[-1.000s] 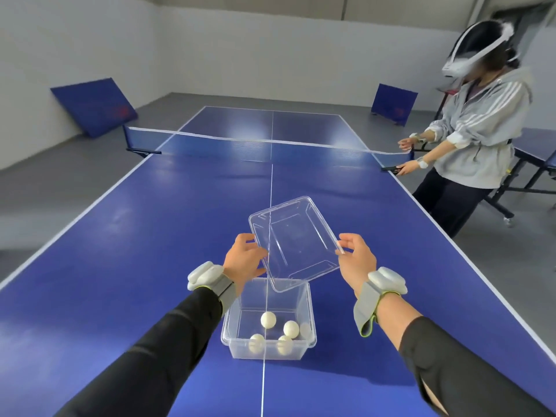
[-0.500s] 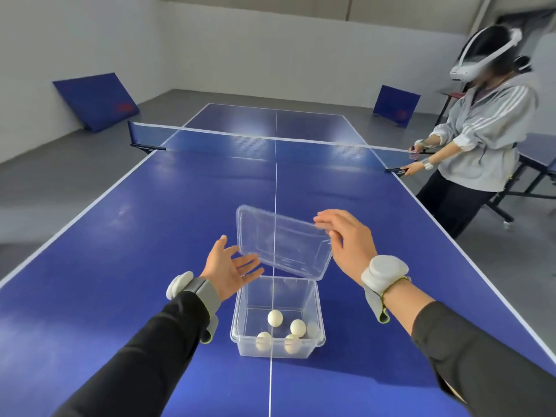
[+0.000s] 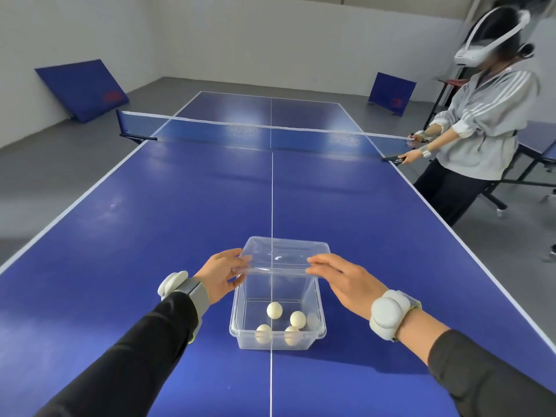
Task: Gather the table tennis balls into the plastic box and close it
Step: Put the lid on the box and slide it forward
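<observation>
balls (image 3: 274,310) in box (image 3: 319,299) on table (image 3: 150,236), lid (image 3: 285,255) over box, net (image 3: 240,130) behind

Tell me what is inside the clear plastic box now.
Inside the plastic box lie four white balls, perhaps a fifth at the right wall, blurred. The lid, held by the left hand and right hand, covers the far part only.

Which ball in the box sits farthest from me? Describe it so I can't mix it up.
On the blue table, the clear plastic box straddles the white centre line. The ball wanted lies on that line, nearest the net, alone behind the other balls, which cluster toward the near wall.
</observation>
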`<state>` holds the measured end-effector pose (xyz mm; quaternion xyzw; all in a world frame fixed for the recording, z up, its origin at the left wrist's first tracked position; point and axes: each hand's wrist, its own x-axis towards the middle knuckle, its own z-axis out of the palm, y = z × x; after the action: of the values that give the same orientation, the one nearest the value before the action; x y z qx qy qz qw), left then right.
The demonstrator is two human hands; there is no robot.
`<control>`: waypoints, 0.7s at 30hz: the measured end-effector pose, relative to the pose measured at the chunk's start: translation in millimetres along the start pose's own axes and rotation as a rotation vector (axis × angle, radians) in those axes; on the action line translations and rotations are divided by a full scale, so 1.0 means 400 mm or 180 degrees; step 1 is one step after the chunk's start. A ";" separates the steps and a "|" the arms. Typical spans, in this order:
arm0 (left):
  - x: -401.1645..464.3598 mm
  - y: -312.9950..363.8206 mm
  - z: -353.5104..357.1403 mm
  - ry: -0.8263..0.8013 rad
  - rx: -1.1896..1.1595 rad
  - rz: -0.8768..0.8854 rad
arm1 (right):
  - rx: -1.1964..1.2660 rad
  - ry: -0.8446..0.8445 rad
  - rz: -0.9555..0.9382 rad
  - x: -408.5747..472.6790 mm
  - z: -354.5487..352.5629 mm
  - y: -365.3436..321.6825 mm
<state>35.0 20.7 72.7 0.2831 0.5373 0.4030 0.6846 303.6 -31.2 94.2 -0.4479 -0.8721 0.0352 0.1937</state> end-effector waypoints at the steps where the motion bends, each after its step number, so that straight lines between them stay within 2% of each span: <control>1: 0.002 -0.006 -0.003 -0.0016 0.0091 0.0051 | 0.0094 -0.0105 0.0238 -0.007 0.004 0.003; 5: 0.015 -0.021 -0.010 -0.0002 0.0300 0.0229 | -0.0050 -0.0097 0.0552 -0.006 0.027 0.018; 8: 0.013 -0.025 -0.014 0.0003 0.0475 0.0348 | 0.0313 -0.0484 0.1395 0.006 0.035 0.022; 10: 0.014 -0.028 -0.020 0.0021 0.0631 0.0425 | 0.0686 -0.0557 0.1733 0.011 0.052 0.028; 17: 0.021 -0.061 -0.031 0.0327 0.2011 0.0715 | 0.0952 -0.0939 0.1955 0.007 0.119 0.031; 21: 0.017 -0.081 -0.043 0.0530 0.2605 0.0639 | 0.1070 -0.1035 0.2051 0.001 0.146 0.025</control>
<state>27.2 9.3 38.2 0.5487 0.6761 0.2427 0.4276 289.7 -18.3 38.2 -0.6492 -0.6883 0.3069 0.1027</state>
